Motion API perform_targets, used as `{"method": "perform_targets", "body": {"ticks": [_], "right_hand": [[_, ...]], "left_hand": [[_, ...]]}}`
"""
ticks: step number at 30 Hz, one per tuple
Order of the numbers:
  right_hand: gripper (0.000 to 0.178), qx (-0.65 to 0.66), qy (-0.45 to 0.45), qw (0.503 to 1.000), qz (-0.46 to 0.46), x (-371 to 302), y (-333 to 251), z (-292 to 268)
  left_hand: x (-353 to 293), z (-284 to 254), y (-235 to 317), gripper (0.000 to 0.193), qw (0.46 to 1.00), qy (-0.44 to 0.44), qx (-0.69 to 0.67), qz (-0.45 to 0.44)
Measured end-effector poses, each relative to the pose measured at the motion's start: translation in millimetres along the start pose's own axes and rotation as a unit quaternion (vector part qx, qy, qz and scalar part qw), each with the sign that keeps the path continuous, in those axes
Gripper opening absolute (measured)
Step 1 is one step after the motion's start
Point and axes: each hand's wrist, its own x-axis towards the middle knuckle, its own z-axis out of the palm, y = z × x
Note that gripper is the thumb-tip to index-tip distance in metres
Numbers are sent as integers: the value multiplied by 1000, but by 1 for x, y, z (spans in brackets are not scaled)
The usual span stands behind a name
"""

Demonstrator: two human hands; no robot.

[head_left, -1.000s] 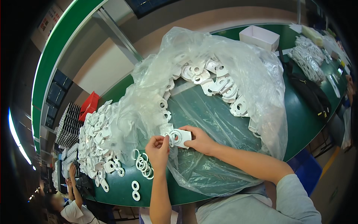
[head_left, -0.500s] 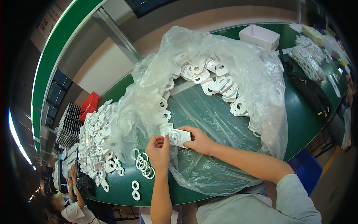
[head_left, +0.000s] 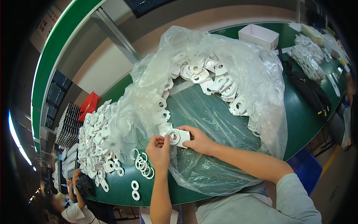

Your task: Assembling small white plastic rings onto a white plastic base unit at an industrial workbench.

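Over the front of a clear plastic bag, my right hand (head_left: 199, 141) grips a flat white plastic plate (head_left: 183, 136) by its right end, thumb on top. My left hand (head_left: 158, 152) is closed in a pinch at a white ring (head_left: 171, 142) that lies around the round opening at the plate's left end. Whether the ring is seated or only rests there, I cannot tell. Left of my left wrist lie several loose white rings (head_left: 141, 162) in an overlapping heap, with two thicker round pieces (head_left: 135, 185) nearer the table's front edge.
The spread plastic bag (head_left: 209, 156) holds many white plates (head_left: 220, 83) along its inner sides. A large pile of white parts (head_left: 95, 138) is at left, near a red bin (head_left: 88, 106). Farther off are a white box (head_left: 258, 36), bagged cords (head_left: 307, 56) and a co-worker (head_left: 76, 209).
The ring and the plate's opening, smeared half a second ago, now show sharply, with the ring around the opening. Both my hands stay almost in place. The co-worker's hands have shifted slightly.
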Motion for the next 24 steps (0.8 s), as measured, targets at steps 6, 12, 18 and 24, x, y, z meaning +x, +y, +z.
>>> {"method": "perform_targets", "body": {"ticks": [6,12,18,24], "right_hand": [[50,24,6,1000,0,0,2,-1],[40,12,12,1000,-13,-1,-2,1],[34,36,22,999,34,-2,-7,-1],[36,68,58,995,33,-1,-5,-1]], "left_hand": [[-1,4,0,16,1000,7,5,1],[-4,4,2,17,1000,5,15,10],[-4,-2,12,10,998,-21,-36,48],[-1,-7,13,11,996,-32,-74,35]]}}
